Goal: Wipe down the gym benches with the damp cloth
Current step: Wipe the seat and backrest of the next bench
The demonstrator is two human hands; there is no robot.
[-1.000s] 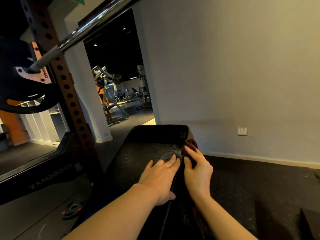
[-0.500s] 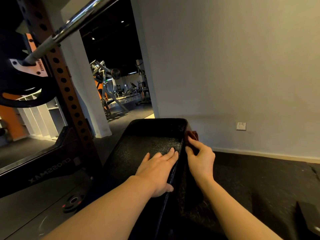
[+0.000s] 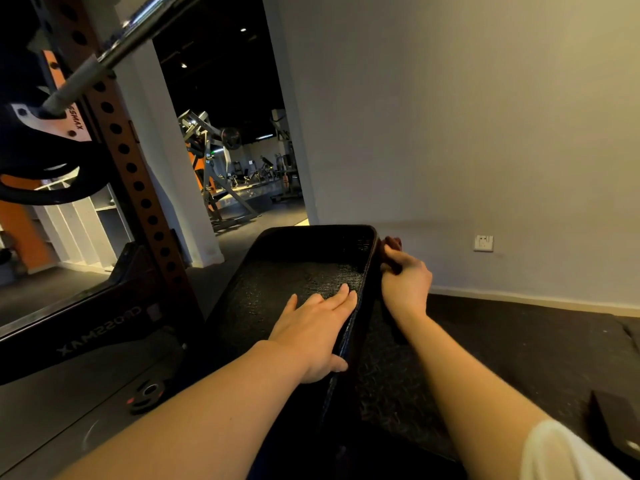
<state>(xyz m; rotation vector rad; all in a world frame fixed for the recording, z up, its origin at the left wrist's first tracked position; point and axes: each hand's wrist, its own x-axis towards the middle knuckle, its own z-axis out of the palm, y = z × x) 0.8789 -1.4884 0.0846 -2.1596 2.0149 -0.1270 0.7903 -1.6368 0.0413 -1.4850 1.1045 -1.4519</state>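
Note:
A black padded gym bench stretches away from me in the middle of the view. My left hand lies flat on its top near the right edge, fingers straight, thumb hooked over the side. My right hand is curled around a dark reddish-brown cloth and holds it against the bench's right side, close to the far corner. Most of the cloth is hidden by my fingers.
A brown perforated rack upright with a barbell and black weight plate stands at left. A small plate lies on the floor. A white wall with a socket is right; a dark object sits on the rubber floor.
My right hand has slid the cloth along the bench's right side toward the far corner. The left hand has stayed flat on the bench top.

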